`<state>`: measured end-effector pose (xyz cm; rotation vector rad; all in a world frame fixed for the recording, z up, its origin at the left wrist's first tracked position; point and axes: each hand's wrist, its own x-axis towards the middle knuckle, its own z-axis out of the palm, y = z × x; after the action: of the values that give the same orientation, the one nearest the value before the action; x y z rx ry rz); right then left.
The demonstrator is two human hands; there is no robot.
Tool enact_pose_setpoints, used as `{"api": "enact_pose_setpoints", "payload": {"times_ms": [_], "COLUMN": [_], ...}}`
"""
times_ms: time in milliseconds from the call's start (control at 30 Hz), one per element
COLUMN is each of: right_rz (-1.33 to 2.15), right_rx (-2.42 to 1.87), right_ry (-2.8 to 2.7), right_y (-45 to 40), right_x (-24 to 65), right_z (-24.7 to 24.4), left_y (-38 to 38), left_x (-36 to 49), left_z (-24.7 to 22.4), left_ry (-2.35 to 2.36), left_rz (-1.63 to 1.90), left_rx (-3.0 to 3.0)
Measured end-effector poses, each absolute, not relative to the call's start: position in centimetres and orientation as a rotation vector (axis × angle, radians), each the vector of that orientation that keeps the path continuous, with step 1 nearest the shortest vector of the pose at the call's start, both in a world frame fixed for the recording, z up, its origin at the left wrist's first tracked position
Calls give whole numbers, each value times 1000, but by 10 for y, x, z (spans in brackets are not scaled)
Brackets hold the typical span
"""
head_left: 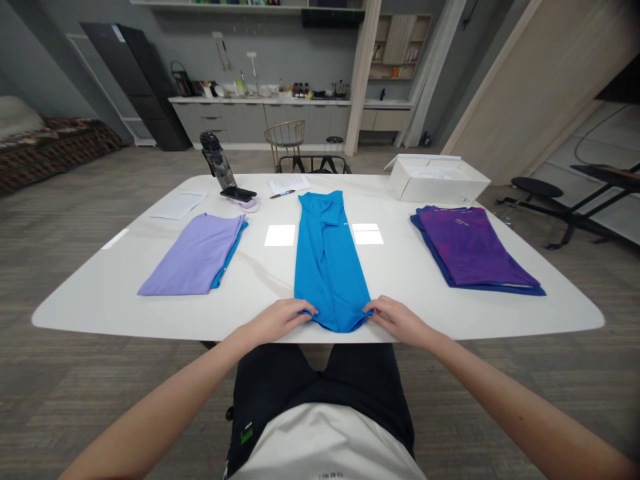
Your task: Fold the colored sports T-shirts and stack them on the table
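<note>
A blue shirt (330,267), folded into a long narrow strip, lies lengthwise in front of me on the white table (250,313). At its near left corner my left hand (283,319) pinches the cloth between thumb and fingers. My right hand (397,320) grips the near right corner in the same way. Between the hands the near hem bows slightly towards me, close to the table's front edge. A folded lavender shirt (195,257) rests on blue cloth to the left. On the right lies a folded purple shirt (470,247) on top of dark blue cloth.
Towards the back left stand a dark water bottle (219,163) and a black phone (239,194). Paper sheets (179,205) and a pen (283,195) lie nearby. An open white box (437,183) occupies the back right. Chairs (285,137) stand beyond the table.
</note>
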<state>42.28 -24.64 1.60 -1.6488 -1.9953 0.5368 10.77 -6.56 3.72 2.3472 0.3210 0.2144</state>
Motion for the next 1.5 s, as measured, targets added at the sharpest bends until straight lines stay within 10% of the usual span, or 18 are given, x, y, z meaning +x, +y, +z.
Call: {"api": "enact_pose_setpoints", "payload": {"times_ms": [1067,1333,1500], "right_rz": [618,418,444], "right_rx": [-1531,-1578,-1890], "right_ry": [-1907,-1248,-1056], "right_y": [-213,-63,58], "right_x": [441,483,527], "right_z": [21,71,39], "left_y": [-26,85,179], "left_x": [134,244,307], "left_z": [28,67,35], "left_ry": [212,746,949], "left_rz": [269,880,679], "left_rx": [2093,1263,993]}}
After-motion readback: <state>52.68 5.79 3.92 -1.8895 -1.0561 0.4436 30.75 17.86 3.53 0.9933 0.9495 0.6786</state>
